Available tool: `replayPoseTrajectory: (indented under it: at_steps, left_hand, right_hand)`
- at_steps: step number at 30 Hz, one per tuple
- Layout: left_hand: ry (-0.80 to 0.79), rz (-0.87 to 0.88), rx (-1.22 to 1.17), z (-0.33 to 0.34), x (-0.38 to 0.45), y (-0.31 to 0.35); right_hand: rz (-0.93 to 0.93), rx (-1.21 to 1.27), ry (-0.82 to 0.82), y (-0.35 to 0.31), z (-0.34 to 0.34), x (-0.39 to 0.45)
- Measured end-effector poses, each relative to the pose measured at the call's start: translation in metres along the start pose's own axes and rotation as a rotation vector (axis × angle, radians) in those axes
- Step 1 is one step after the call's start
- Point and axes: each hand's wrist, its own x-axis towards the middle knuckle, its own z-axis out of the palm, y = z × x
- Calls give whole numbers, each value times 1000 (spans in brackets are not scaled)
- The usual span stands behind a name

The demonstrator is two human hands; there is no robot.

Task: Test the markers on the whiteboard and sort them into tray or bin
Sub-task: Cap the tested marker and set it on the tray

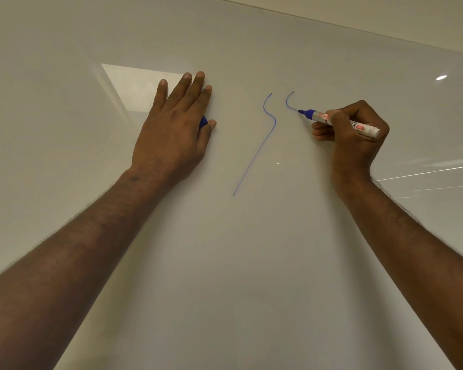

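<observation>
Glossy whiteboard [225, 263] reflects lights; right hand [356, 134] grips the marker [340, 121], left hand [174, 126] flat, thumb pinning a blue cap [203, 121].

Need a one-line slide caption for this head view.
Right hand draws blue strokes with marker on whiteboard; left hand holds cap.

Whiteboard [225, 263] with blue lines [254, 153]
</observation>
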Motion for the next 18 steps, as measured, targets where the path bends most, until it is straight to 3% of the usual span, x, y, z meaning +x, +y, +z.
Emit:
replayPoseTrajectory:
  at_steps: [18]
  left_hand:
    - [-17, 4, -54, -5, -11, 3]
  right_hand:
    - [-102, -262, -433, -22, -31, -67]
